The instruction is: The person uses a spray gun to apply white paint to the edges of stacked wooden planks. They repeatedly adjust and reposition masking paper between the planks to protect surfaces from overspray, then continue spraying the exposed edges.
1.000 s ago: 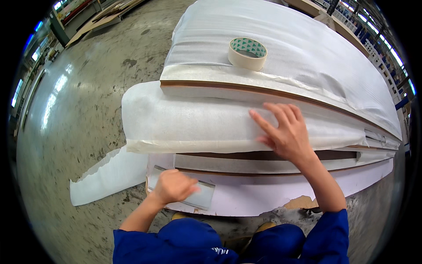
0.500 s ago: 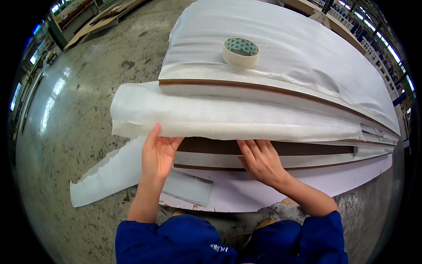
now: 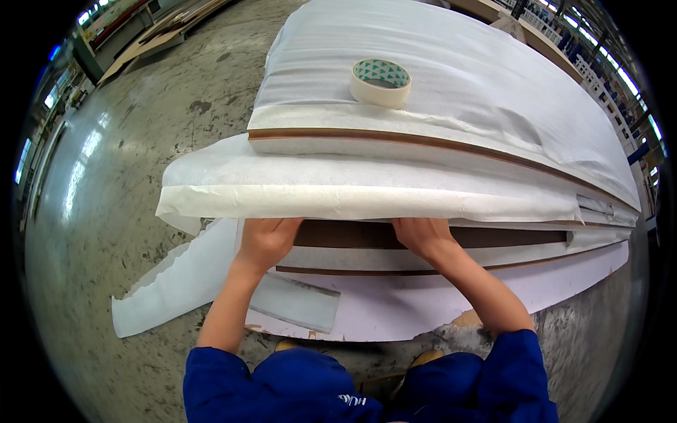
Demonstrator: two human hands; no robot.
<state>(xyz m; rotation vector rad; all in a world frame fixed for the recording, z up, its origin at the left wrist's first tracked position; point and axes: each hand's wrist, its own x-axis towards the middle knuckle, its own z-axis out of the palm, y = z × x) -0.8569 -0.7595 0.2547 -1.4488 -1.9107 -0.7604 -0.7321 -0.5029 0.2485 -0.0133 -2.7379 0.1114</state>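
A white foam wrap flap [image 3: 360, 201] with a cream strip along it lies across the front of a stack of wrapped brown-edged boards [image 3: 423, 141]. My left hand [image 3: 269, 240] reaches under the flap's lower edge at centre left, its fingertips hidden. To its right my right hand [image 3: 423, 234] is tucked under the same edge, fingers mostly out of sight. A dark brown board surface [image 3: 493, 238] shows below the flap. A roll of cream tape [image 3: 379, 95] rests on the upper wrapping.
A loose white foam strip [image 3: 159, 296] hangs at lower left. A pale lilac sheet [image 3: 381, 310] and a greyish rectangular piece [image 3: 300, 299] lie near my legs. Stained concrete floor [image 3: 120, 197] is on the left, with stacked panels [image 3: 148, 49] farther back. White racking [image 3: 592, 81] stands at far right.
Both hands have moved in under the flap's edge, hiding their fingers. The flap's left end has lifted and shifted left, with its cream strip now facing more toward me.
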